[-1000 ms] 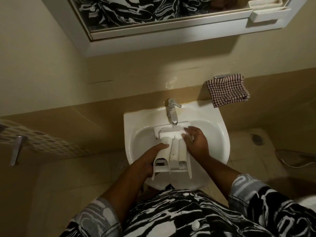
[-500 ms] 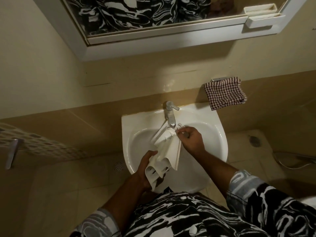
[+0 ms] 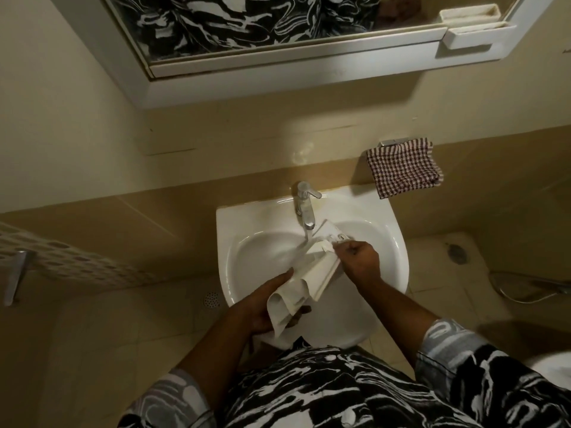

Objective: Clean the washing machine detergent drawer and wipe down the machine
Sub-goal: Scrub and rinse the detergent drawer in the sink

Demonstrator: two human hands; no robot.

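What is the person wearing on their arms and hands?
Both hands, the left hand and the right hand, are bare: no gloves, and no watch or ring shows. The forearms are bare too. The left sleeve and right sleeve end near the elbows, printed in black-and-white swirls with greyer cuffs.

1 view, head-worn and wide-angle. It looks forward and steeply down from above the person's chest, at close range. The grip of the left hand and right hand on the detergent drawer sits just below centre. Beyond the grip: tap and mirror. Nearer than it: patterned shirt.
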